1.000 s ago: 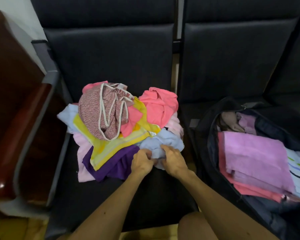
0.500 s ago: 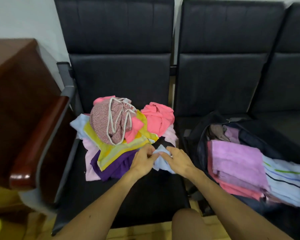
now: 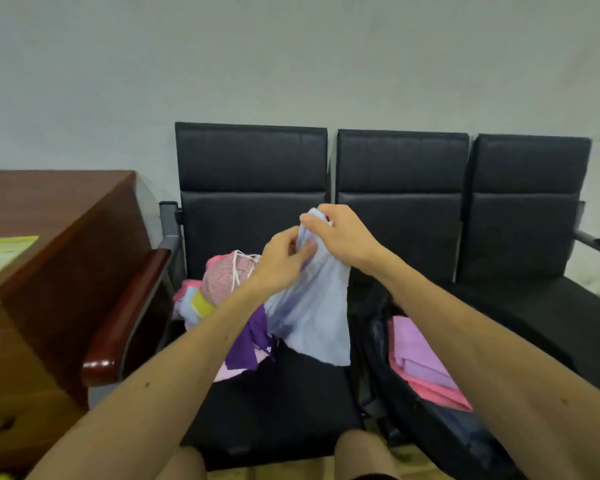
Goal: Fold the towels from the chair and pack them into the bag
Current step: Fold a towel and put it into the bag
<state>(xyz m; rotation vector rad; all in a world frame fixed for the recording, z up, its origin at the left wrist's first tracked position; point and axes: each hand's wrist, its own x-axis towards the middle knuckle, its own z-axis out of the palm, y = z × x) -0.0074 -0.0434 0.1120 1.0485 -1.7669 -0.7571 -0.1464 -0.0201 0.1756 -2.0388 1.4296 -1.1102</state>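
A light blue towel (image 3: 312, 317) hangs in the air over the left chair seat (image 3: 284, 403). My left hand (image 3: 281, 261) and my right hand (image 3: 340, 233) both pinch its top edge close together. Behind my left forearm lies the pile of unfolded towels (image 3: 222, 285), pink, yellow and purple, partly hidden. On the middle seat the open dark bag (image 3: 413, 417) holds folded lilac and pink towels (image 3: 420, 365), with my right forearm covering part of it.
A row of three black chairs (image 3: 402, 202) stands against a pale wall. A brown wooden desk (image 3: 56, 258) with a yellow-green paper (image 3: 4, 251) is at the left. A wooden armrest (image 3: 125, 317) separates it from the left chair. My knees show at the bottom edge.
Both hands have lifted the light blue towel up off the pile and it now hangs free. The camera has tilted up, showing more wall.
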